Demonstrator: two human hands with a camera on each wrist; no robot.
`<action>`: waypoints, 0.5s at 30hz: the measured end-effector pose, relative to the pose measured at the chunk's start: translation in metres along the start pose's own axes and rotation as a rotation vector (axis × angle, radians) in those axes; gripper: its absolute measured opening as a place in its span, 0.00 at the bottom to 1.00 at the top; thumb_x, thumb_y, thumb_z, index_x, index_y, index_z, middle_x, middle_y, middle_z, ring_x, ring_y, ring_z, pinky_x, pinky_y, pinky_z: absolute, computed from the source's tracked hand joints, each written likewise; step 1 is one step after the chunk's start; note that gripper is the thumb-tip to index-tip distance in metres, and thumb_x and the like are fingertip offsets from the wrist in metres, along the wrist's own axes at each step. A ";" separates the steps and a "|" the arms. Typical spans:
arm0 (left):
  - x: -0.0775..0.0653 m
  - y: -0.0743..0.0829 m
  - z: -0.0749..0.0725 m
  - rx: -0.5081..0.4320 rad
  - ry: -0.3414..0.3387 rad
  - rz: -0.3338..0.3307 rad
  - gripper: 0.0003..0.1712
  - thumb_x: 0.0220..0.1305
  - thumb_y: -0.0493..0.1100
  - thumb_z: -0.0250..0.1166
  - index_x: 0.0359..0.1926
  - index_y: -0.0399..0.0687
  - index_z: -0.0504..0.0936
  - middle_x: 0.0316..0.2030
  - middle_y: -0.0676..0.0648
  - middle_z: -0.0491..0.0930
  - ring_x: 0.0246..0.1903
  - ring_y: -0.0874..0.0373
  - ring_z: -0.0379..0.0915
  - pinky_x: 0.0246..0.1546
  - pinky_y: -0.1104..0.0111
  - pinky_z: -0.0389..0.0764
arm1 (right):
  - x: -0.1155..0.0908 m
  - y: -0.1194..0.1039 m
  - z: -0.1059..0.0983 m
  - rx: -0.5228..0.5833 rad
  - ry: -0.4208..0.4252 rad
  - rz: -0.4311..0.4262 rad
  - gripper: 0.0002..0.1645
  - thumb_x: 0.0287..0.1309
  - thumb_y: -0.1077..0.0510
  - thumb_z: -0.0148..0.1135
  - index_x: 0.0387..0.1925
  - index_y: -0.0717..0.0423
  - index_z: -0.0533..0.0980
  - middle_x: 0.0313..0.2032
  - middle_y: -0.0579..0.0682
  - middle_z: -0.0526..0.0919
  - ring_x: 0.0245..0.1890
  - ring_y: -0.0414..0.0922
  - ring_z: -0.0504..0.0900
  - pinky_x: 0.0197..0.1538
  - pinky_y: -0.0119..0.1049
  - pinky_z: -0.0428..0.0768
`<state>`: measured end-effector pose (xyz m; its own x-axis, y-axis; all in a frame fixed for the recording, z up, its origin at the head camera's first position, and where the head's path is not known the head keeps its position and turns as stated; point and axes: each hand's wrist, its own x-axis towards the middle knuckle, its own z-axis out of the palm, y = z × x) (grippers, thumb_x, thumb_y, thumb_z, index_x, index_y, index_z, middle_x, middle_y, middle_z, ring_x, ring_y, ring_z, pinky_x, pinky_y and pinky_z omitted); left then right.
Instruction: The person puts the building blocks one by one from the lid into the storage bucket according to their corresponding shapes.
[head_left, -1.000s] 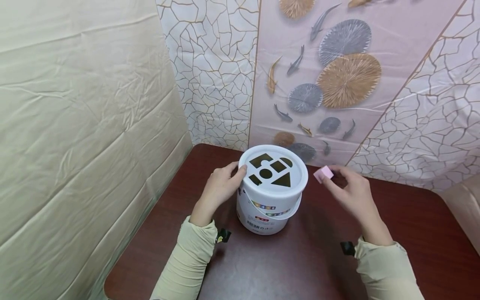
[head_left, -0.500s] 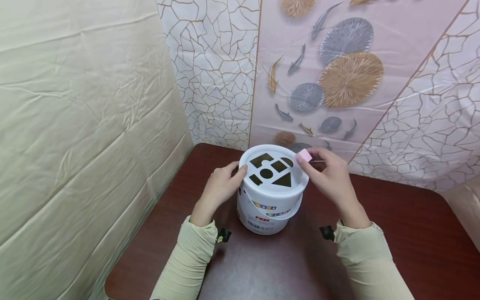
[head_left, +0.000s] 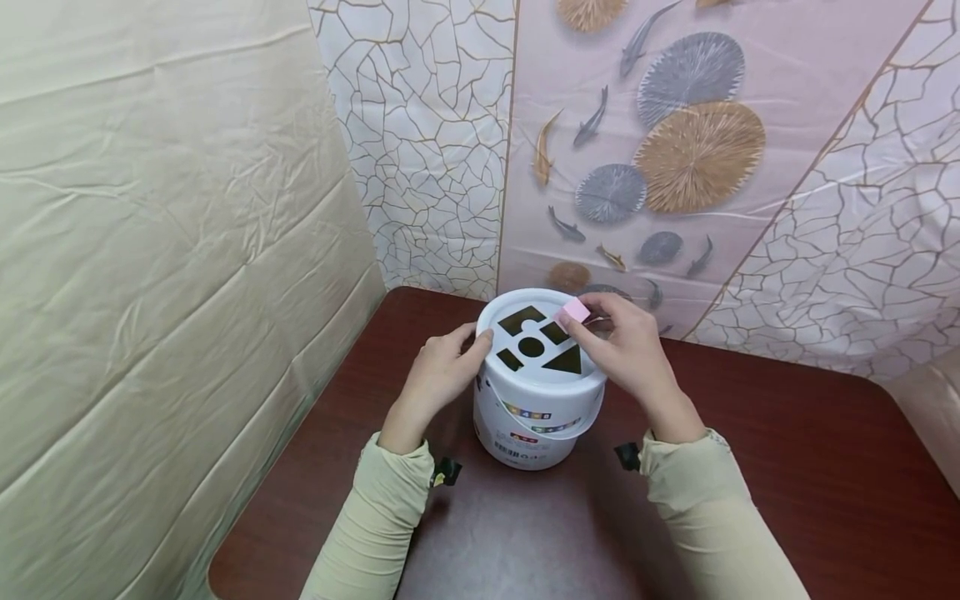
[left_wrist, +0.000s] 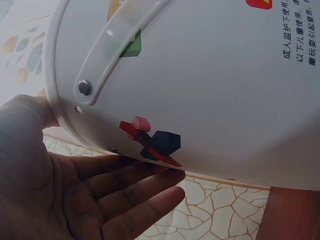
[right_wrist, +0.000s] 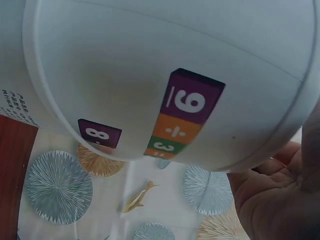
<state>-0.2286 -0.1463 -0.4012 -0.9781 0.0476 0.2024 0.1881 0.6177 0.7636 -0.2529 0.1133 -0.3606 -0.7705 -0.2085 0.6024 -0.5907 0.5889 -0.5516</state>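
A white bucket point(head_left: 498, 417) stands on the table, its lid point(head_left: 525, 377) cut with dark holes of different shapes. My left hand point(head_left: 438, 371) rests on its left side, thumb over the lid's rim. The left wrist view shows that hand's fingers point(left_wrist: 150, 200) nearly straight along the printed wall. Between thumb and fingers, my right hand point(head_left: 628, 343) pinches a small pink block point(head_left: 574, 311) above the lid's right part. The block and fingers cover the half-round hole and a corner of the square one. In the right wrist view the block is hidden behind the bucket.
The bucket's white handle point(head_left: 592, 421) hangs down at its front right. The dark red table point(head_left: 787, 467) extends to both sides. Patterned cloth point(head_left: 435, 167) hangs behind it, and a beige cloth point(head_left: 187, 292) on the left.
My right hand has carried the pink block leftward from beside the bucket to over the lid. The left hand and the bucket have stayed in place.
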 end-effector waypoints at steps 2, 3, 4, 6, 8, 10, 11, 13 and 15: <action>0.000 0.000 0.000 -0.001 -0.002 0.002 0.32 0.71 0.65 0.50 0.65 0.54 0.78 0.54 0.47 0.83 0.53 0.53 0.78 0.53 0.52 0.78 | 0.001 -0.001 0.002 -0.012 -0.007 0.003 0.17 0.59 0.52 0.73 0.45 0.58 0.82 0.38 0.49 0.85 0.34 0.44 0.86 0.39 0.40 0.84; -0.001 0.000 0.000 -0.002 -0.001 0.002 0.32 0.71 0.65 0.50 0.65 0.54 0.78 0.54 0.47 0.83 0.53 0.53 0.78 0.53 0.52 0.78 | 0.001 -0.001 0.003 -0.023 -0.013 0.004 0.17 0.59 0.51 0.72 0.45 0.58 0.82 0.38 0.49 0.85 0.34 0.45 0.86 0.39 0.41 0.84; -0.001 0.000 0.000 -0.001 -0.001 0.002 0.32 0.71 0.65 0.50 0.65 0.54 0.78 0.54 0.47 0.83 0.52 0.53 0.78 0.53 0.52 0.78 | 0.001 -0.001 0.003 -0.034 -0.020 0.004 0.18 0.59 0.51 0.72 0.45 0.58 0.82 0.39 0.50 0.85 0.34 0.45 0.86 0.40 0.42 0.84; -0.001 0.000 0.000 -0.002 -0.002 0.003 0.32 0.71 0.66 0.50 0.65 0.54 0.78 0.54 0.47 0.83 0.52 0.53 0.78 0.53 0.52 0.78 | 0.001 -0.002 0.005 -0.066 -0.033 0.006 0.19 0.60 0.49 0.72 0.46 0.58 0.82 0.39 0.50 0.84 0.34 0.46 0.85 0.40 0.44 0.82; -0.001 0.001 0.000 -0.003 -0.003 0.003 0.32 0.71 0.66 0.50 0.65 0.55 0.78 0.53 0.48 0.83 0.52 0.54 0.78 0.53 0.52 0.78 | 0.000 -0.002 0.005 -0.095 -0.044 0.010 0.20 0.60 0.48 0.71 0.46 0.57 0.82 0.39 0.49 0.84 0.35 0.45 0.84 0.40 0.44 0.81; -0.001 0.000 0.000 -0.004 -0.004 0.003 0.32 0.71 0.66 0.50 0.65 0.55 0.78 0.53 0.48 0.83 0.52 0.54 0.78 0.53 0.52 0.78 | -0.001 -0.001 0.006 -0.118 -0.050 0.006 0.20 0.59 0.47 0.71 0.45 0.56 0.82 0.37 0.49 0.83 0.35 0.45 0.82 0.40 0.43 0.79; -0.001 0.000 0.000 -0.006 -0.004 0.003 0.32 0.71 0.66 0.51 0.65 0.55 0.78 0.53 0.48 0.83 0.52 0.54 0.78 0.53 0.52 0.78 | -0.001 -0.001 0.007 -0.127 -0.051 0.002 0.19 0.59 0.47 0.72 0.45 0.56 0.82 0.36 0.49 0.83 0.35 0.45 0.82 0.40 0.43 0.78; -0.001 0.000 0.000 -0.008 -0.003 0.002 0.32 0.71 0.66 0.51 0.65 0.55 0.78 0.53 0.48 0.83 0.52 0.54 0.78 0.53 0.52 0.78 | -0.001 -0.001 0.008 -0.138 -0.052 -0.005 0.19 0.58 0.47 0.72 0.43 0.56 0.83 0.35 0.49 0.82 0.35 0.45 0.80 0.40 0.42 0.77; -0.001 0.000 0.000 -0.006 -0.002 0.001 0.32 0.71 0.66 0.51 0.65 0.55 0.78 0.53 0.48 0.83 0.52 0.54 0.78 0.53 0.53 0.78 | -0.001 -0.001 0.009 -0.143 -0.055 -0.014 0.19 0.57 0.47 0.73 0.41 0.57 0.83 0.34 0.49 0.82 0.35 0.46 0.79 0.40 0.43 0.76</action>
<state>-0.2276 -0.1465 -0.4014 -0.9780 0.0496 0.2024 0.1898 0.6133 0.7667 -0.2540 0.1063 -0.3656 -0.7764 -0.2575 0.5752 -0.5644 0.6903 -0.4528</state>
